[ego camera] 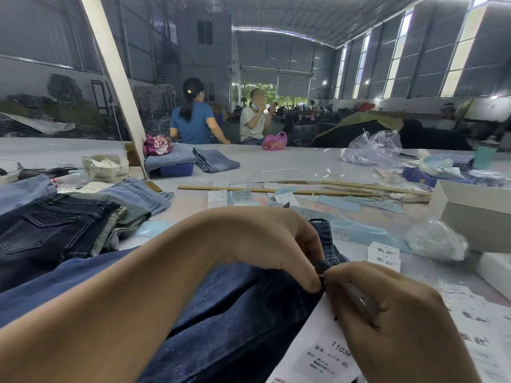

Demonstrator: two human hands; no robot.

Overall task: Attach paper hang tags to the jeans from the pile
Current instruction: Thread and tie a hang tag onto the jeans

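At lower centre, the left hand (265, 244) pinches the dark jeans' waistband (329, 261); the right hand (387, 313) pinches a small fastener against it, above the white hang tag (318, 352).

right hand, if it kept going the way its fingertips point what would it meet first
The right hand points up-left at the left hand, whose fingertips pinch the dark jeans waistband, so it would likely meet those first; they already look nearly touching.

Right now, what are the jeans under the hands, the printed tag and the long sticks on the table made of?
Jeans: dark blue denim, matte, visible weave and contrast stitching. Hang tag: white paper or thin card, black print. Long sticks: pale tan, thin and flat, probably wood or bamboo; too far to tell.
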